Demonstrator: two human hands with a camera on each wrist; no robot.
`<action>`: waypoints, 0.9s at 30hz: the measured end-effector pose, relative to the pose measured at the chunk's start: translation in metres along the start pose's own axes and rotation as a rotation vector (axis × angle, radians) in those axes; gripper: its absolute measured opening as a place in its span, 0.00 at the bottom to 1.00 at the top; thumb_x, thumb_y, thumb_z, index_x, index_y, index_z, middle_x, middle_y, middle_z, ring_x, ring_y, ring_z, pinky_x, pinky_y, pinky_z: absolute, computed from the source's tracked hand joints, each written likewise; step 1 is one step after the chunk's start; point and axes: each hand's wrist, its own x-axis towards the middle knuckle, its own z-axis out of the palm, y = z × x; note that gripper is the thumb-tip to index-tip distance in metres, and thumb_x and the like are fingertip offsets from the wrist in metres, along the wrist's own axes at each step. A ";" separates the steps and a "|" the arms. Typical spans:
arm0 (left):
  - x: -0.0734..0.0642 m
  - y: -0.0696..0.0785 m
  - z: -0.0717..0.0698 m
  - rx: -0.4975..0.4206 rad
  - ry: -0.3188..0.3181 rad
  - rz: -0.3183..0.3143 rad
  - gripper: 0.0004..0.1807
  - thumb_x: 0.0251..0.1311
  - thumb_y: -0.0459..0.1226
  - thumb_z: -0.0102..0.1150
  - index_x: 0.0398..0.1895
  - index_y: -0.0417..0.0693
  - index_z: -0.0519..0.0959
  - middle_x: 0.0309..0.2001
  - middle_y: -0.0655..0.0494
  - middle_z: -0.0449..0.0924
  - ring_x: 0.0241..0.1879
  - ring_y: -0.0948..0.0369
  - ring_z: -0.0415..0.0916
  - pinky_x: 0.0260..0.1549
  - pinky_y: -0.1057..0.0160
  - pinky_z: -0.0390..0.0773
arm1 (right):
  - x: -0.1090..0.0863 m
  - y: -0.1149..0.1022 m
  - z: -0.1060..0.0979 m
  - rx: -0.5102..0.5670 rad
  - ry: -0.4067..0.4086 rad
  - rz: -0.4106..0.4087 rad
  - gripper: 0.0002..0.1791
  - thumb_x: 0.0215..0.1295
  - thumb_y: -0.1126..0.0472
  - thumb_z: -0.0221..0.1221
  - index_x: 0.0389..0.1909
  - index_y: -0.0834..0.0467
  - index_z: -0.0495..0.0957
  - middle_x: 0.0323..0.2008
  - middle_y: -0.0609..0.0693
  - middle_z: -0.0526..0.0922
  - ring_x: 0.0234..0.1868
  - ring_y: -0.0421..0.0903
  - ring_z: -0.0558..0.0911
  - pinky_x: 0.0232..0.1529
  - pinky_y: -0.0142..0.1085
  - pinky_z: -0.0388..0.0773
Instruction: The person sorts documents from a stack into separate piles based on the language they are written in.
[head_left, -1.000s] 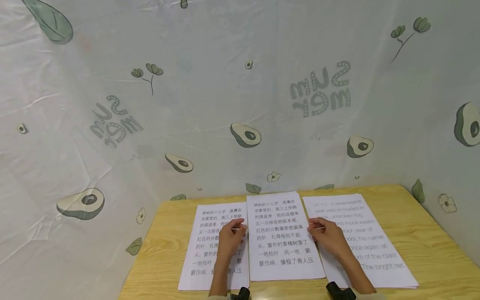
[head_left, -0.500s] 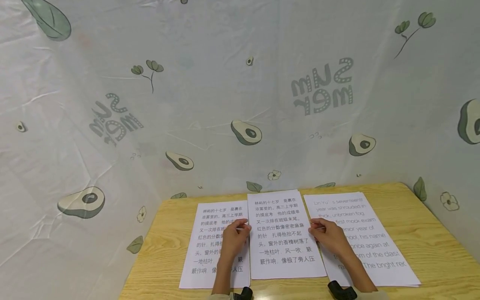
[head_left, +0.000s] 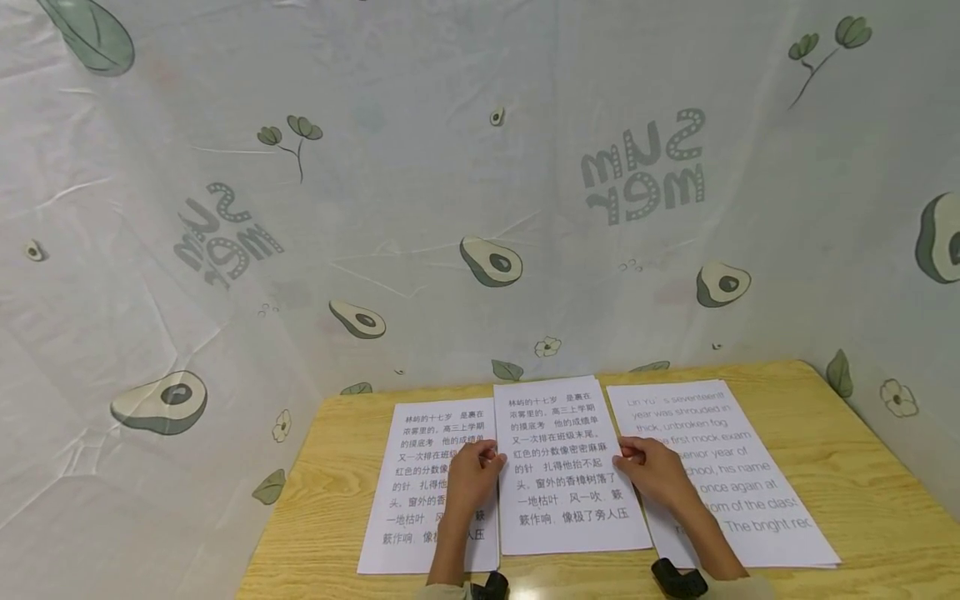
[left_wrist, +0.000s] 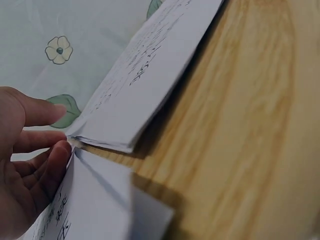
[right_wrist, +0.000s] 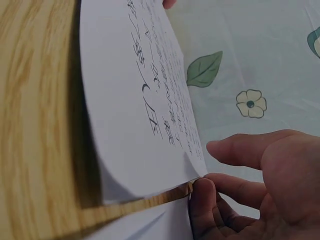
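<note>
A stack of white sheets (head_left: 558,467) printed with Chinese text lies in the middle of the table. My left hand (head_left: 470,479) is at its left edge, fingertips right at the paper; in the left wrist view the thumb (left_wrist: 47,111) stands apart above bent fingers. At the opposite edge is my right hand (head_left: 652,473), its fingertips touching the side of the stack. The right wrist view has the right thumb (right_wrist: 240,149) lifted away from the paper. Neither hand pinches the sheets.
A second Chinese-text stack (head_left: 408,483) lies under my left forearm, close beside the middle one. Under my right forearm is a stack with English text (head_left: 735,467). Behind the wooden table (head_left: 795,400) hangs a pale curtain (head_left: 420,208) with avocado prints.
My left hand has shifted slightly to the right, closer in against the middle stack's edge. The right hand stays at its edge with little movement. The head view has tilted a little.
</note>
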 end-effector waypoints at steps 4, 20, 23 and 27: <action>-0.001 0.003 0.000 0.024 0.013 0.015 0.19 0.65 0.39 0.72 0.57 0.42 0.88 0.37 0.58 0.80 0.34 0.64 0.72 0.31 0.70 0.73 | 0.000 -0.001 0.001 -0.020 -0.001 -0.015 0.26 0.70 0.60 0.66 0.63 0.73 0.80 0.45 0.58 0.86 0.42 0.47 0.81 0.43 0.37 0.76; -0.004 0.007 -0.003 0.005 -0.020 0.012 0.20 0.69 0.41 0.69 0.63 0.51 0.86 0.45 0.57 0.84 0.39 0.66 0.77 0.33 0.70 0.79 | -0.005 -0.004 -0.001 -0.025 0.020 -0.096 0.25 0.71 0.62 0.64 0.64 0.71 0.80 0.51 0.64 0.87 0.48 0.56 0.87 0.45 0.43 0.82; -0.005 0.011 -0.003 -0.008 -0.014 0.021 0.19 0.70 0.40 0.68 0.62 0.52 0.87 0.46 0.56 0.85 0.39 0.66 0.78 0.33 0.71 0.79 | -0.006 -0.007 -0.001 -0.027 0.026 -0.112 0.24 0.72 0.62 0.65 0.65 0.69 0.81 0.53 0.64 0.87 0.50 0.57 0.87 0.47 0.45 0.83; -0.005 0.015 -0.004 -0.061 -0.015 0.051 0.18 0.70 0.39 0.68 0.61 0.52 0.87 0.45 0.56 0.86 0.40 0.65 0.80 0.34 0.70 0.81 | -0.007 -0.010 -0.002 -0.009 0.027 -0.127 0.24 0.72 0.62 0.66 0.66 0.67 0.81 0.51 0.61 0.88 0.50 0.55 0.88 0.46 0.41 0.82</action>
